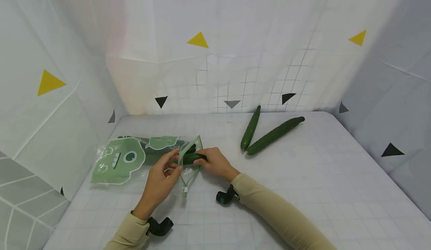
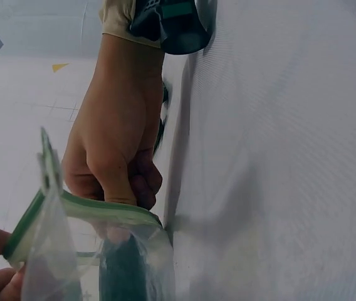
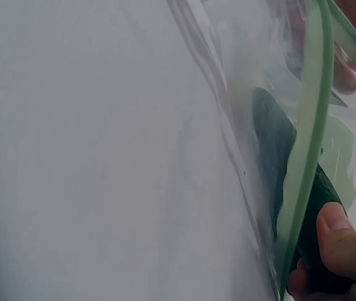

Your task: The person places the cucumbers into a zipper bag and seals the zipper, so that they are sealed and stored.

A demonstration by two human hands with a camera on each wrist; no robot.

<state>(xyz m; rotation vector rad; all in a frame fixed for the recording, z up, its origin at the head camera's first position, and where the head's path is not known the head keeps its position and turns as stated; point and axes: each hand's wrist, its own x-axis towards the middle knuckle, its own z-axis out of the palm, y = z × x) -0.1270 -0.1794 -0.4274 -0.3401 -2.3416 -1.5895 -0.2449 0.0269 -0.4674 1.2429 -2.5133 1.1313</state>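
Note:
A clear zip bag (image 1: 118,162) with a green cartoon print lies on the left of the table, its green-edged mouth toward the right. My left hand (image 1: 161,182) holds the rim of that mouth between thumb and fingers. With my right hand (image 1: 217,164) I grip the near end of a cucumber (image 3: 319,232), whose far part lies inside the bag. In the right wrist view the thumb presses on its dark skin. Another dark green cucumber end (image 1: 192,148) shows behind it within the bag. The print hides much of the contents.
Two more cucumbers lie at the back of the table, a shorter one (image 1: 250,128) and a longer one (image 1: 276,134), their near ends close together. A white sheet wall (image 1: 262,63) with coloured triangles stands behind the table. Black wrist cameras (image 1: 159,226) hang below both wrists.

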